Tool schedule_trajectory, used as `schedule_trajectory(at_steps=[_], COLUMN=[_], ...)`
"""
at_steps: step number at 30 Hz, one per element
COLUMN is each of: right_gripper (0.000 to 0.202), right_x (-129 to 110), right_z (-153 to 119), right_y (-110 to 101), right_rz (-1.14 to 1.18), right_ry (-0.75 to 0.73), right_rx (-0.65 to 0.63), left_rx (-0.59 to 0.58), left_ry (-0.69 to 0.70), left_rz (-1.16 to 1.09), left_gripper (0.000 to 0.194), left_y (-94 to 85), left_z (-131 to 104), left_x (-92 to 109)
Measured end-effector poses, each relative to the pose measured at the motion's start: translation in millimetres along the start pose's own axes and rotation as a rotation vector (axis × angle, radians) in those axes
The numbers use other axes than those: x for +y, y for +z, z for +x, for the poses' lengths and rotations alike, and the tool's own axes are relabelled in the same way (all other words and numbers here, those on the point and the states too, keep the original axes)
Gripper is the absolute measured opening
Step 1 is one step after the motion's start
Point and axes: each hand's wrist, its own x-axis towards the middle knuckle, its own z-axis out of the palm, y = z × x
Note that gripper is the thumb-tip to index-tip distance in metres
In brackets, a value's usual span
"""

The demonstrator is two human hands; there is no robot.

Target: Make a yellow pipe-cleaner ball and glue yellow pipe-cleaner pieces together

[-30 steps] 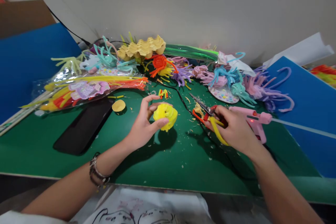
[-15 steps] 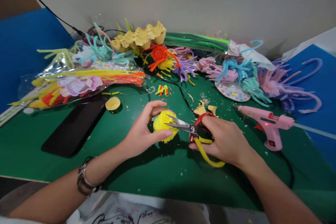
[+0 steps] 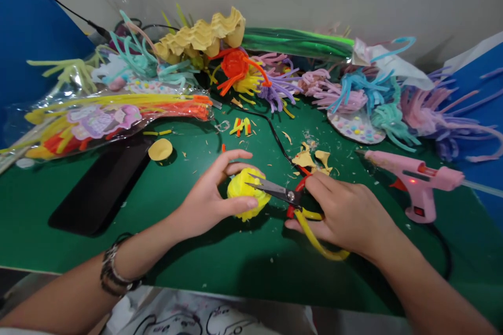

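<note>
My left hand (image 3: 206,193) is curled round a bright yellow, fuzzy rolled ball (image 3: 247,193), with the thumb pressed on its near side. In my right hand (image 3: 346,214) is a pair of scissors (image 3: 291,197) with red and yellow handles. Their blades, nearly together, point left and overlap the top right of the ball. Whether they grip a strand there cannot be made out. Behind the ball lie short yellow and orange cut pieces (image 3: 240,126) on the green table.
A pink glue gun (image 3: 416,175) with a lit red light stands at right. Torn carton scraps (image 3: 312,157), a black phone (image 3: 102,188) and a round tan disc (image 3: 160,149) lie about. Along the wall are an egg carton (image 3: 202,36), bagged pipe cleaners (image 3: 165,110) and fuzzy pastel flowers (image 3: 353,97).
The scissor blades have come closer together over the yellow ball. A small orange bit now shows on the table behind my left hand. The view has shifted slightly.
</note>
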Motion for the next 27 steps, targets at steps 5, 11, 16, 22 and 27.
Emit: schedule_trajectory(at_steps=[5,11,16,22,27], right_gripper=[0.053,0.048,0.042,0.044,0.051], right_x=[-3,-1,0,1,2], right_z=[-2,-4,-1,3,3], right_y=[3,6,8,8,11], right_rz=[0.034,0.022,-0.012,-0.045,0.043], right_ry=[0.013,-0.073,-0.147,-0.142,-0.140], right_rx=[-0.026,0.040,0.078,0.068,0.059], left_rx=[-0.004,-0.041,-0.070,-0.061,-0.053], left_ry=[-0.074,-0.125,-0.099,-0.136,-0.160], left_rz=[-0.012,0.005,0.043,0.043,0.020], left_gripper=[0.053,0.054,0.055,0.053,0.054], left_y=[-3.7,-5.1,-5.9,-7.6,-8.5], left_z=[1,1,1,3,4], left_x=[1,5,6,4,3])
